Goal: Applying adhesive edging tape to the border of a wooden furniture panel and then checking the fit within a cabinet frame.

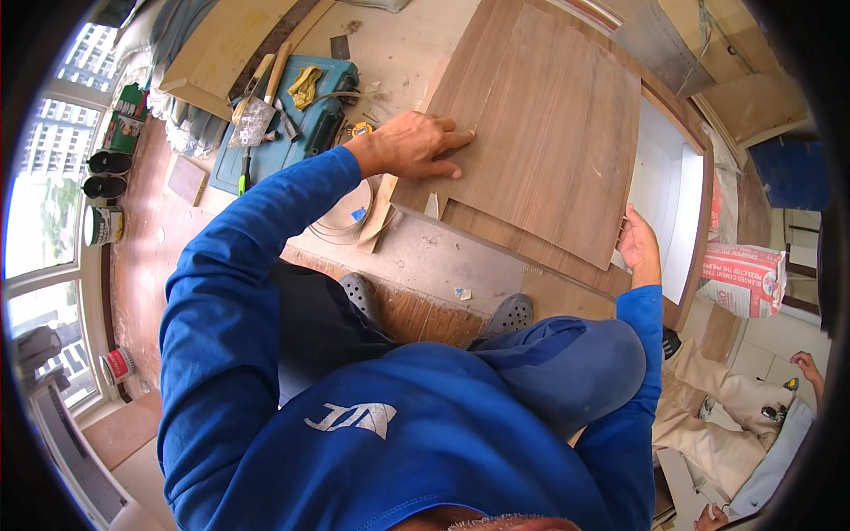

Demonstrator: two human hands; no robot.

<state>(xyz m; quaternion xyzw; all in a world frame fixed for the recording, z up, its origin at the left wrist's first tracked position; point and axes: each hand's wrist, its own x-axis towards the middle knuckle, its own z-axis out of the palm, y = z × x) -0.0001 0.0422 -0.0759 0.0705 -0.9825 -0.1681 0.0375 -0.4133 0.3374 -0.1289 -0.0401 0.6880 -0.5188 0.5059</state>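
While the left hand [409,146] presses flat, fingers spread, on the wood-grain panel [540,133] to steady it atop the larger board [496,232], the right hand [639,248] curls its fingers around the panel's near corner, aligning it beside the white cabinet [677,203].

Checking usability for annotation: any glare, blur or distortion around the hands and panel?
Head view: daylight from the windows at left is blown out; strong fisheye bending and a black rim; left hand, right hand and wood panel are sharp and evenly lit, without glare.
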